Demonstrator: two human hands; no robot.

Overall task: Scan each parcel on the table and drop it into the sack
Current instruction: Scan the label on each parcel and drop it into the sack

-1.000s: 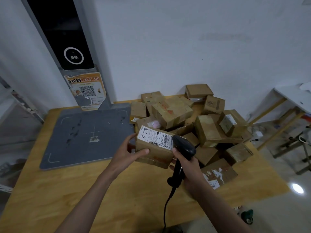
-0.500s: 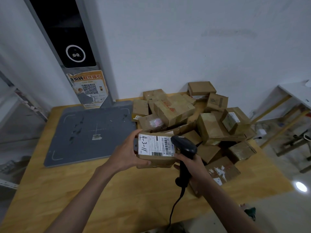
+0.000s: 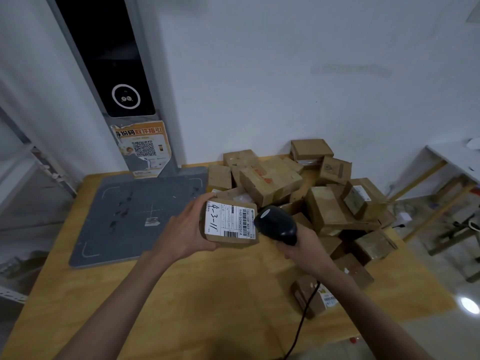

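Held parcel [image 3: 228, 222]: brown cardboard, white label [image 3: 227, 221] with black barcodes, fine print and handwritten black "4-3-11". Scanner [image 3: 276, 224]: black, glossy, small pale oval on top; black cable [image 3: 302, 320]. Parcel pile [image 3: 311, 201] at 2 o'clock of it: brown and tan cardboard, one box [image 3: 270, 179] with red print, a few with white labels. Surface [image 3: 181, 294]: yellow-orange wood grain. Pad [image 3: 124, 216] at 10 o'clock: slate grey, thin white corner marks and crosshair, dark smudges. Post [image 3: 114, 74] behind the pad: grey frame, black panel, white ring. Sticker [image 3: 142, 146] on it: orange and white, black QR code, torn edges. Wall [image 3: 285, 61]: plain white.
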